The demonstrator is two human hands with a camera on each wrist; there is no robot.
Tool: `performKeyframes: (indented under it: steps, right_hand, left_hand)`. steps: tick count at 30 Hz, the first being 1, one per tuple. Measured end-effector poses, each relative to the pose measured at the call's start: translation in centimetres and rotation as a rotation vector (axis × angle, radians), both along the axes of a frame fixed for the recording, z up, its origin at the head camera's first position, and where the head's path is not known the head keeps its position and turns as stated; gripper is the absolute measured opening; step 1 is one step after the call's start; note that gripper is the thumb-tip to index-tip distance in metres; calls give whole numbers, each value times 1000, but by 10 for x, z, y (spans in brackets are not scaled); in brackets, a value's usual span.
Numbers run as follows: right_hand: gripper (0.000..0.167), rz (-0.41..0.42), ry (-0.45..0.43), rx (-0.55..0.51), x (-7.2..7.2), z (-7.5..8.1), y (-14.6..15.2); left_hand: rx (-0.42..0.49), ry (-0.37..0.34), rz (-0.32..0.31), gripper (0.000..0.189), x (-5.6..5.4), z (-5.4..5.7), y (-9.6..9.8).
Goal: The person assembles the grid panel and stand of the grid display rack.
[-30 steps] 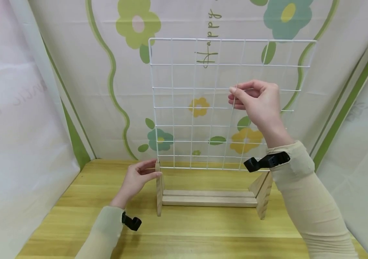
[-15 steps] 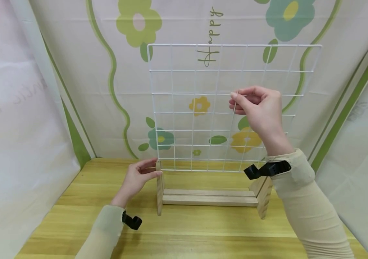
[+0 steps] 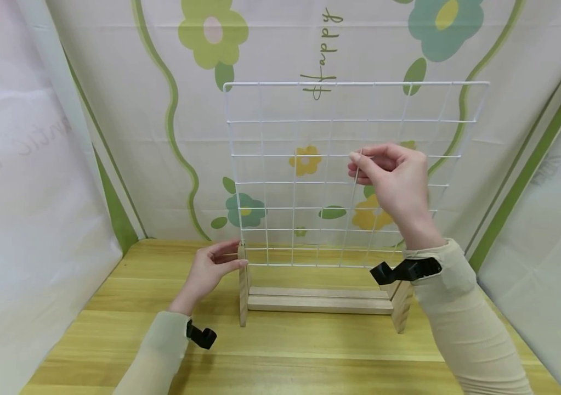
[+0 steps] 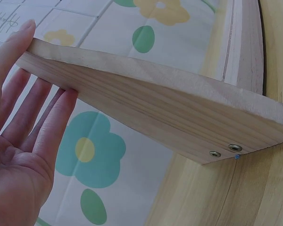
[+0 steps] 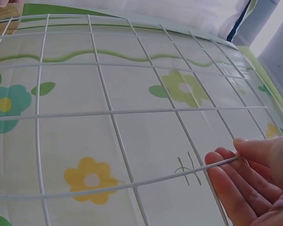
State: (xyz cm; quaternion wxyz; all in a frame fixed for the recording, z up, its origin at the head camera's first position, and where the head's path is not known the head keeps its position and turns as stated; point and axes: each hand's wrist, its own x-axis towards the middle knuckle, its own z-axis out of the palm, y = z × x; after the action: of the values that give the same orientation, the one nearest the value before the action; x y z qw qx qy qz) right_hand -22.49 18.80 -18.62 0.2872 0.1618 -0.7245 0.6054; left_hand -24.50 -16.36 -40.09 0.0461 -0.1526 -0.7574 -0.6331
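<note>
A white wire grid panel [image 3: 280, 84] stands tilted above a wooden stand [image 3: 319, 305] in the head view. My right hand [image 3: 396, 178] pinches one of its wires between thumb and fingers, right of the panel's middle. With thumb and fingertips, my left hand [image 3: 209, 271] grips the upper end of the stand's left side board [image 3: 243, 291]. The left wrist view shows that board [image 4: 165, 106] from its outer face, with two metal fasteners [image 4: 235, 147] low down. The grid's lower corners lie close to the tops of both side boards; my right forearm partly covers the right one.
The stand rests on a wood-grain table [image 3: 310, 362]. Behind it hangs a white backdrop [image 3: 112, 82] printed with flowers and lettering. Pale fabric walls [image 3: 13, 192] close in the left and right sides.
My right hand has moved down, bringing the grid panel lower toward the stand. The left hand keeps its hold on the left side board.
</note>
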Motion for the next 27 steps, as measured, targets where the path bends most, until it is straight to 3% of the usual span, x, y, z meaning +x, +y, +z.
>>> performKeyframes:
  steps: [27]
  right_hand:
    - [22, -24, 39, 8, 5, -30, -2]
  left_hand:
    - [-1, -6, 7, 56, -1, -1, 3]
